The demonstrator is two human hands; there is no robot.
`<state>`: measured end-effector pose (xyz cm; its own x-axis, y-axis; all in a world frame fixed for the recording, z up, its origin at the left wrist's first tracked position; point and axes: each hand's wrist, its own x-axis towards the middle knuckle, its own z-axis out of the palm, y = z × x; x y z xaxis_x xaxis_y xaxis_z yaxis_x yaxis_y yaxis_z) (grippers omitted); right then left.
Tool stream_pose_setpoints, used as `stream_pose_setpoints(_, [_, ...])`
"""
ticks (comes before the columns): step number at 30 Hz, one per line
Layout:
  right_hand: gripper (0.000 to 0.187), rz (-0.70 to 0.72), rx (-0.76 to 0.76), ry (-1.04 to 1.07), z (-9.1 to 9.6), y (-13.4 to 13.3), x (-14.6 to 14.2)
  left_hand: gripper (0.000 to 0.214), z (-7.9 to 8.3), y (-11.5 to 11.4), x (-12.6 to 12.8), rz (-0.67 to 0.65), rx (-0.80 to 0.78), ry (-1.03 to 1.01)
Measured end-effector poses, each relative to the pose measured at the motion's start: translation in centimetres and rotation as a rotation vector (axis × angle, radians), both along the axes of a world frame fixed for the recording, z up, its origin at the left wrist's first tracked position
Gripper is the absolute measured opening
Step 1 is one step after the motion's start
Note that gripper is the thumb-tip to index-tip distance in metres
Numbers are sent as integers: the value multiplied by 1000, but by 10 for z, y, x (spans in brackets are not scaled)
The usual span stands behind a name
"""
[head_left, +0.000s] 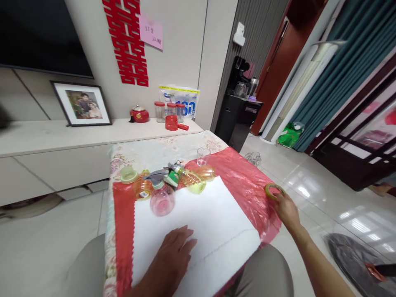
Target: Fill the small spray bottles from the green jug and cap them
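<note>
My left hand (173, 255) lies flat, fingers stretched, on a white sheet (201, 231) that covers a red plastic cloth (247, 181) on a small table. My right hand (286, 210) grips a roll of yellowish tape (274, 190) at the table's right edge. Behind the sheet stand a pink spray bottle (161, 198), an orange jar (142, 187) with a green lid (128, 174) beside it, and a yellow-green bottle (193, 179) lying on its side. A small clear glass (203, 156) stands farther back.
A low white cabinet (62, 136) along the wall carries a framed photo (82, 104), a red pot (140, 114), jars and a red scoop (173, 123). A black water dispenser (238, 115) is at the right. Shiny tiled floor surrounds the table; my knees are under its front edge.
</note>
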<state>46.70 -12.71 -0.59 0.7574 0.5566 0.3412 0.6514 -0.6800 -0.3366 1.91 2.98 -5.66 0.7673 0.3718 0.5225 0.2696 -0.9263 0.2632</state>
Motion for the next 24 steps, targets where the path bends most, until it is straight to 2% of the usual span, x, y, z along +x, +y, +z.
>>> stream_pose_setpoints(3, [30,25,-21,25,-2,14,-9,56,-6,-1,-17,10,139,101])
stream_pose_setpoints(6, [36,152,8,44,-5,28,-39,66,-15,3,-29,6,243,175])
stream_pose_setpoints(11, [36,366,49,104,-12,40,-100,57,-25,14,-33,-18,399,85])
stream_pose_setpoints(15, [38,441,90,159,-15,42,-137,51,-25,21,-29,-13,506,47])
stream_pose_setpoints(20, [39,486,134,231,-16,43,-166,46,-40,26,-30,-26,531,8])
stream_pose_setpoints(24, [39,496,170,301,-12,44,-175,42,-46,24,-35,32,443,-40])
